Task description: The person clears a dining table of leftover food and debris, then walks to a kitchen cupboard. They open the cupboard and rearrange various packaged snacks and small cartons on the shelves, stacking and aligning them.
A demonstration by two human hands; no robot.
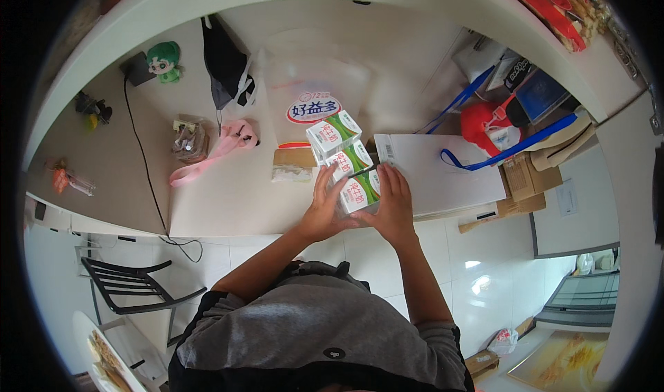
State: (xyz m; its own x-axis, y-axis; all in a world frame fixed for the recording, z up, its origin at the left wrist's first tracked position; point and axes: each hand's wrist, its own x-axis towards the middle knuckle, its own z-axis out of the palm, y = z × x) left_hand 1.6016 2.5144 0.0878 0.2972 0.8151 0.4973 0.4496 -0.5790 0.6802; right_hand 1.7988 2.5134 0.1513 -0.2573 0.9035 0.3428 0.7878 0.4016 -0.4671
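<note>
A row of white and green milk cartons point(356, 158) stretches away from me near the front edge of the tabletop point(233, 205). My left hand point(322, 210) presses the left side of the nearest cartons, thumb towards their tops. Against the right side of the nearest carton point(360, 191) rests my right hand point(390, 200), so this carton sits between both hands. Something clear, perhaps plastic, shows below it. Behind the row lies a transparent plastic bag point(311, 75) with a printed logo. The undersides of the cartons are hidden.
To the right lies a white box point(441, 169), with a blue strap point(513, 145), a red item point(477, 125) and cardboard boxes point(531, 177) beyond it. A pink strap point(207, 161), a clear container point(190, 142) and a black cable point(137, 143) are leftward. A black chair point(137, 288) stands lower left.
</note>
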